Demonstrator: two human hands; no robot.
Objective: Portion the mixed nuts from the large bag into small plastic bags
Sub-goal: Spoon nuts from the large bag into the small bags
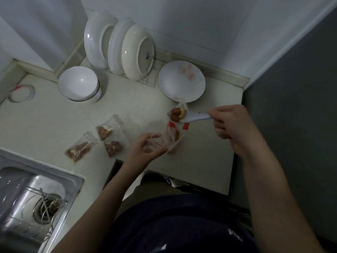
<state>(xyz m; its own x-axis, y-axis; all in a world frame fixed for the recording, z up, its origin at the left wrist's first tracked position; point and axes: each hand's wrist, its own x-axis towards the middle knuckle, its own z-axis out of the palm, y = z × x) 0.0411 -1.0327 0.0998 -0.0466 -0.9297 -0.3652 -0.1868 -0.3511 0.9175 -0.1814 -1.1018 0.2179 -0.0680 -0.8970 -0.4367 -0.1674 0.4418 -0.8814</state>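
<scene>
We cannot see the handle end of the white ceramic spoon (pixel 193 116): the right hand (pixel 229 125) curls over it. Just below the spoon, the crumpled clear large bag with red patches (pixel 176 132) hides most of its nuts. Lower left of the spoon, the small clear plastic bag (pixel 158 141) veils the left hand (pixel 145 148). Far lower left of the spoon, the steel sink (pixel 73 181) runs out of view.

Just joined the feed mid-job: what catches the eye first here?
The right hand holds a spoon heaped with nuts over the large bag, at centre right. Beside it the left hand grips a small bag. Three filled bags lie to their left, near the sink.
</scene>
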